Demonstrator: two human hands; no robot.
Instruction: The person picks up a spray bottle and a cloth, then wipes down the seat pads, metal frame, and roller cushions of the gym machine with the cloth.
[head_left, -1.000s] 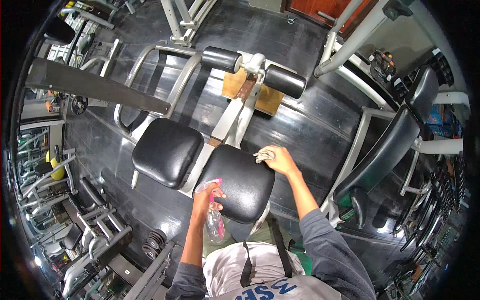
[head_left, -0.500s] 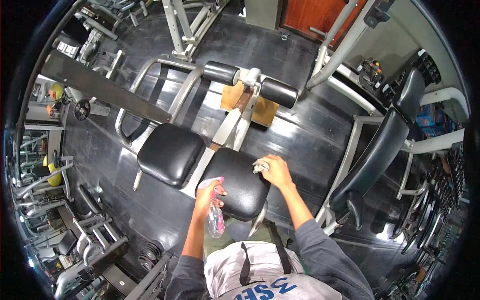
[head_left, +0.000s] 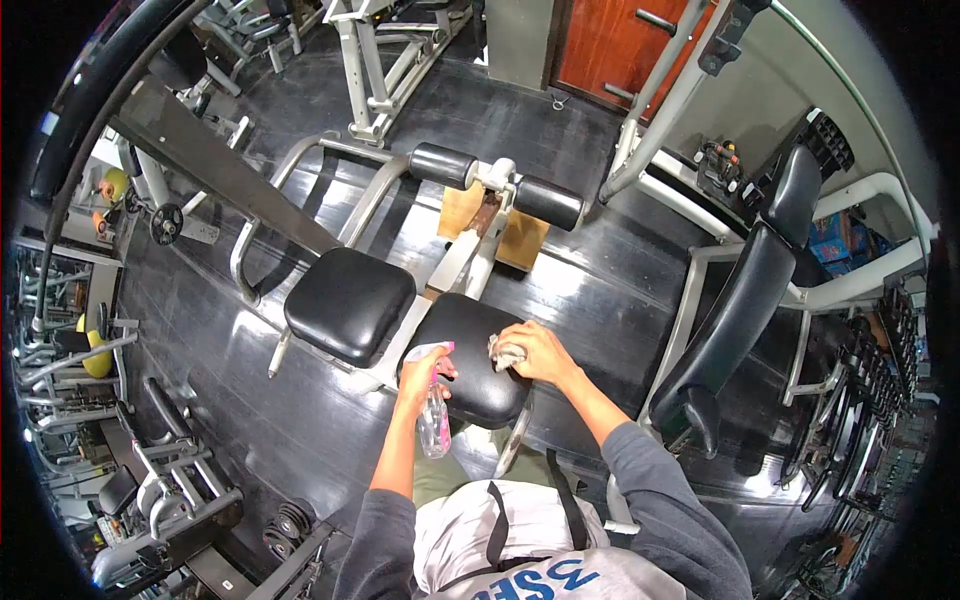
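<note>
A clear spray bottle [head_left: 434, 420] with a pink and white trigger head is gripped by my left hand [head_left: 421, 378], held over the near edge of a black padded seat [head_left: 465, 330]. My right hand [head_left: 538, 352] is closed around a crumpled light cloth [head_left: 507, 352], which rests against the right part of that seat. The palm hides some of the cloth. Just left is a second black pad [head_left: 350, 305] on the same machine. Beyond both pads, a pair of black foam rollers [head_left: 548, 203] sits on the metal frame.
A wooden board [head_left: 523, 240] lies under the rollers. On the right stands another machine with a long black backrest [head_left: 735, 330]. Weight plates [head_left: 290, 527] are on the floor at lower left. A grey beam [head_left: 225, 180] slants in from the upper left.
My right hand has moved left across the seat with the cloth. The left hand still holds the spray bottle, and the view has shifted slightly.
</note>
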